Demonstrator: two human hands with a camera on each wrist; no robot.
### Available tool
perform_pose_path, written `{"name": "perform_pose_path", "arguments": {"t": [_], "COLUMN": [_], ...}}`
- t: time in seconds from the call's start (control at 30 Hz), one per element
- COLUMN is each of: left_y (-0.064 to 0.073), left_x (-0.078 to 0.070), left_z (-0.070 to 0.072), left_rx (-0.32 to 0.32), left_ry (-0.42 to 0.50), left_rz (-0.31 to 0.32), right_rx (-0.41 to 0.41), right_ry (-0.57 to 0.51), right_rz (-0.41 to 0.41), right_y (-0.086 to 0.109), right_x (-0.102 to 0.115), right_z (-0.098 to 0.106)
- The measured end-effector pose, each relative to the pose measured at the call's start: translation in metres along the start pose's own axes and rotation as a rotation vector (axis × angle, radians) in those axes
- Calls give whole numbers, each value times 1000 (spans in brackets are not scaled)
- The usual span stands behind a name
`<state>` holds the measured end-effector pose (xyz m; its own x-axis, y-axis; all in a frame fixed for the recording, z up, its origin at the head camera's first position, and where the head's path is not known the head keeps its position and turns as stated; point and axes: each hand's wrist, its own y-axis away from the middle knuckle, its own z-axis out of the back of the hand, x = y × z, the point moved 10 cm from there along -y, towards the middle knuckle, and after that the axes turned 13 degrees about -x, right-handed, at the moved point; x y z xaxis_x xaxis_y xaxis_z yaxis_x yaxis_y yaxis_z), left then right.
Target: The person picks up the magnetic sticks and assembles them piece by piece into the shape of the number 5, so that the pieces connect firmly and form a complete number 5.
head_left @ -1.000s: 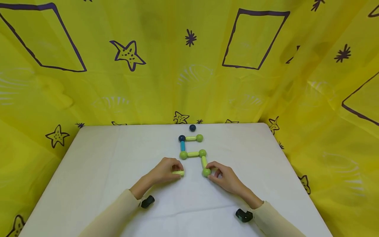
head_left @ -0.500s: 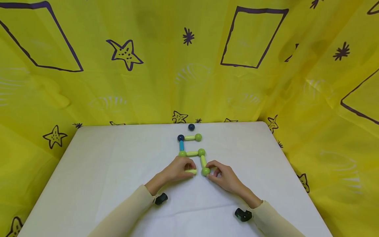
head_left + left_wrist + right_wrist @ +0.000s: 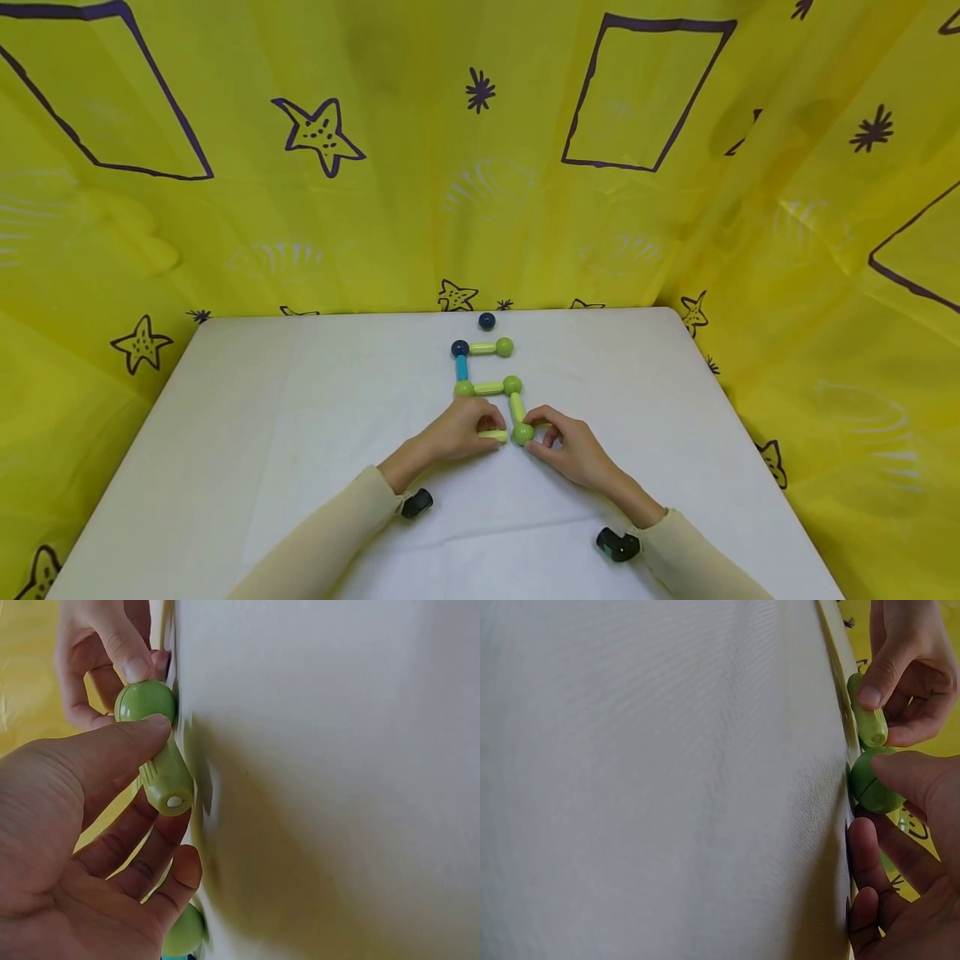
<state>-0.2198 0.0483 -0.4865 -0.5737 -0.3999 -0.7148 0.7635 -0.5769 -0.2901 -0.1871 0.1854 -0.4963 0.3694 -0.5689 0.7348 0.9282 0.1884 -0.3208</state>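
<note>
My left hand [image 3: 456, 432] pinches a short yellow-green rod [image 3: 492, 436] between thumb and fingers. In the left wrist view a pale round tip shows on the near end of that rod [image 3: 169, 780]. A small gap separates its far end from a green ball [image 3: 523, 433], which my right hand [image 3: 572, 450] grips by thumb and fingertips. This ball ends a chain of balls and rods lying on the table. From it a yellow-green rod [image 3: 517, 407] leads up to another green ball [image 3: 512, 384], then a sideways rod [image 3: 488, 388] and a further green ball [image 3: 464, 388].
Beyond, a blue rod [image 3: 462, 367] joins a dark blue ball [image 3: 460, 348], a yellow-green rod [image 3: 482, 348] and a green ball [image 3: 505, 347]. A loose dark blue ball [image 3: 487, 321] lies near the back edge of the white table [image 3: 315, 392]. A yellow curtain [image 3: 420, 217] surrounds it.
My left hand has moved right with the rod, bringing it close to the ball in my right hand. The right hand keeps its hold on that ball.
</note>
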Motion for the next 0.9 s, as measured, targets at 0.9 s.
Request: {"name": "perform_pose_path", "arguments": {"t": [0.9], "left_y": [-4], "left_x": [-10], "left_z": [-2], "left_rx": [-19], "left_ry": [-13], "left_rz": [-31], "right_rx": [-24], "right_ry": [3], "right_rz": [-5], "right_y": [0], "right_x": [-1], "right_z": [1]}}
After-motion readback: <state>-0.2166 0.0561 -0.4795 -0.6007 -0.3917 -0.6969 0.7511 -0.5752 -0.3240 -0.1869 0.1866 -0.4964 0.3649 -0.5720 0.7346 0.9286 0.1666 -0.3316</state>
